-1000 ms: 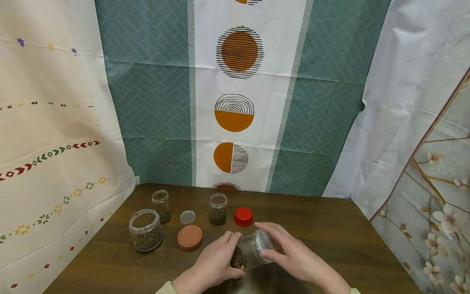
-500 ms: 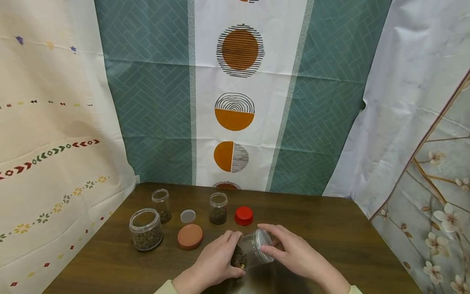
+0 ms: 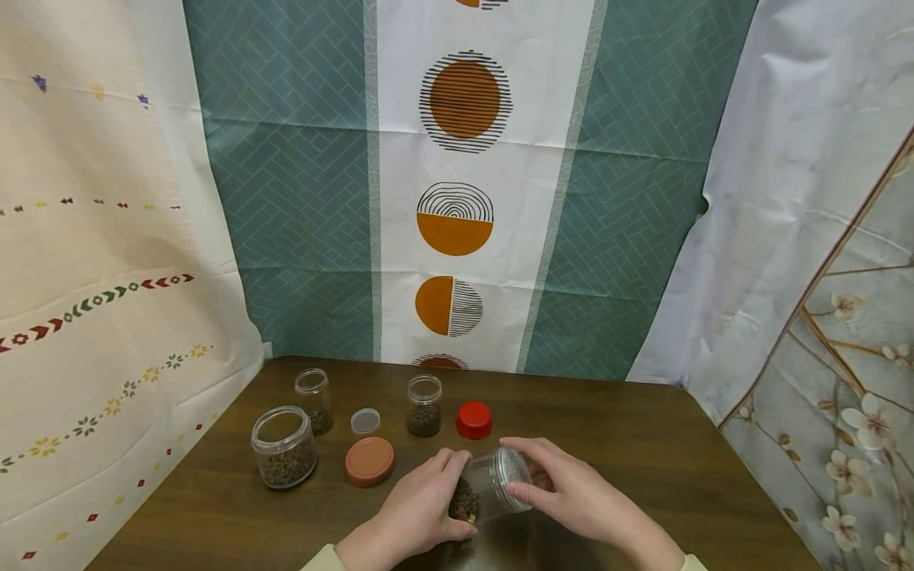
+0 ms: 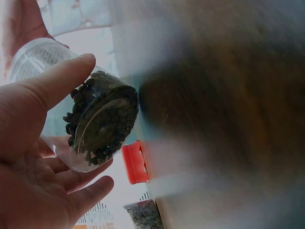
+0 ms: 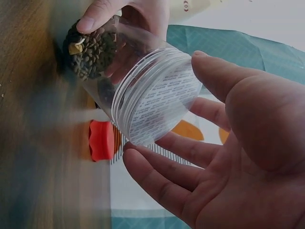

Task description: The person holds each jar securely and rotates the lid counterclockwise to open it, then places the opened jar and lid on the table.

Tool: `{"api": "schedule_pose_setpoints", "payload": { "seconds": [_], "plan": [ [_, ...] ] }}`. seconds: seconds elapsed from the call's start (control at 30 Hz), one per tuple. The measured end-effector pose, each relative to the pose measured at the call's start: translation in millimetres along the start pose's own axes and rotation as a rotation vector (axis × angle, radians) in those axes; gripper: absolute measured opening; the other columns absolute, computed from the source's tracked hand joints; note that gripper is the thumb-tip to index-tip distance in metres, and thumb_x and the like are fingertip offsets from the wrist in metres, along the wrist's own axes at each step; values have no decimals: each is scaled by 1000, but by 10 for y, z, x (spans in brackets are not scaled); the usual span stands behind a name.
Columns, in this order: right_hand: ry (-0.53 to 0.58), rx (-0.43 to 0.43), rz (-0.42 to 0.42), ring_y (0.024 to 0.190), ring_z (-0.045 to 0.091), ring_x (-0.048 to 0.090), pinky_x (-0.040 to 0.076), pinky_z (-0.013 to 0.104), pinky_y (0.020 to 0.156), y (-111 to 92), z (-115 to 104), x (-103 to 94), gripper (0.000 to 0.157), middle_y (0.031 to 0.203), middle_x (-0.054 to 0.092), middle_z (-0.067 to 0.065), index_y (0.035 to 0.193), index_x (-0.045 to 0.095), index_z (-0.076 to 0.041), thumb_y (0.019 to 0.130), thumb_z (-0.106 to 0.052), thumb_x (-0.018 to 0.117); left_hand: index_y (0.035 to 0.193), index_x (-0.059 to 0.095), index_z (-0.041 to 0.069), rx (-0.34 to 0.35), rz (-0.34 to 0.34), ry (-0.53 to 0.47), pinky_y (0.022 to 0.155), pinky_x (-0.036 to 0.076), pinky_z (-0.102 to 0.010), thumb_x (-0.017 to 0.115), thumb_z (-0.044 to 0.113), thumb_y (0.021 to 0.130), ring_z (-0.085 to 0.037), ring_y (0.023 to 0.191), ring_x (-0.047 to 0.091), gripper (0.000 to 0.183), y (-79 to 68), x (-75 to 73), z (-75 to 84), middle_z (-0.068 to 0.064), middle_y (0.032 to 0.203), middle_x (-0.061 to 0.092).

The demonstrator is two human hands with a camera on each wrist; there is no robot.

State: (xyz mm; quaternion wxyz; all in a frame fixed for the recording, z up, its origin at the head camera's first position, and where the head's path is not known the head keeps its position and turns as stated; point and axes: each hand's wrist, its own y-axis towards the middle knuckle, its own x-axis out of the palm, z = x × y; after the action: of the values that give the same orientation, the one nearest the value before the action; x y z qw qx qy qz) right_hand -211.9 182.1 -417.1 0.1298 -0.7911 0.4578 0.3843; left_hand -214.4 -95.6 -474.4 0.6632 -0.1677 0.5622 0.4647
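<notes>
Tilted on its side just above or on the dark table, a clear jar (image 3: 491,490) holds brown pellets (image 5: 97,55) gathered at its base. My left hand (image 3: 421,503) grips the jar's lower end, thumb on the near side and fingers round the far side. A clear, pale lid (image 5: 164,102) with a printed disc inside covers the mouth, facing right. My right hand (image 3: 571,492) holds the lid's rim between thumb and fingertips; the palm stays off it in the right wrist view. A small yellowish bit lies among the pellets.
A wide open jar (image 3: 284,456), a slim open jar (image 3: 312,396) and another small open jar (image 3: 424,408) stand at the left and back, each with pellets. A clear lid (image 3: 366,421), an orange-brown lid (image 3: 369,461) and a red cap (image 3: 474,420) lie on the table (image 3: 628,436).
My right thumb and fingers have shifted slightly along the lid's rim. The jar and my left hand have hardly moved.
</notes>
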Motion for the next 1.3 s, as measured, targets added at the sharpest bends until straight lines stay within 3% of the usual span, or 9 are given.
{"api": "schedule_pose_setpoints", "payload": {
  "seconds": [0.47,0.83,1.3],
  "plan": [
    [19,-67,-24,118,18,68,62,37,93,-4,-1,3,57,148,57,-1,160,53,-32,108,-45,72,147,57,7,2,-1,5,86,60,-36,103,46,76,-15,107,65,93,0,3,-7,-2,124,63],
    [11,-83,-22,112,18,68,62,38,93,-21,-8,14,56,153,54,-1,159,52,-34,108,-42,74,148,57,7,0,-5,6,87,61,-38,103,46,77,-16,111,66,93,-1,7,-7,-4,127,64],
    [15,-92,-19,120,20,65,62,37,94,-19,9,18,57,157,52,-3,159,53,-37,107,-40,76,148,57,7,0,3,14,86,61,-37,103,46,76,-16,109,66,94,4,13,-1,-3,126,64]
  ]
}}
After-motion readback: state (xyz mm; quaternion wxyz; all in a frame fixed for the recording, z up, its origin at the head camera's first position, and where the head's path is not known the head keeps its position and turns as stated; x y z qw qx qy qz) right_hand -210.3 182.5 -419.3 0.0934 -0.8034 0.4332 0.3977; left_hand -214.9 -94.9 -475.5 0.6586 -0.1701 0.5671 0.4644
